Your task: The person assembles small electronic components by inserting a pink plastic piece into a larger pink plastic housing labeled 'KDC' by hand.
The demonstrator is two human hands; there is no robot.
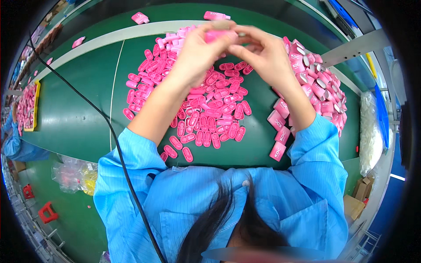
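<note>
Both hands are raised together over the far side of the green work surface. My left hand point(197, 55) is closed around a pink plastic shell point(215, 35), its pale end facing up and partly blurred. Beside it, my right hand point(269, 55) has curled fingers, thumb and fingertips drawn together close to the shell; what they pinch is too small and smeared to name. Below and between my arms lies a spread of pink oval caps point(212, 122) with recessed insides. To the right of my right forearm is a heap of pink printed shells point(322, 94) with greyish ends.
Beyond a pale rail, a green belt carries a few finished-looking pink pieces point(140, 18). A black cable point(94, 107) crosses on the left. A yellow-edged tray point(33, 107) of pink parts stands far left, near another person's blue sleeve point(22, 147). A metal post point(351, 48) rises at right.
</note>
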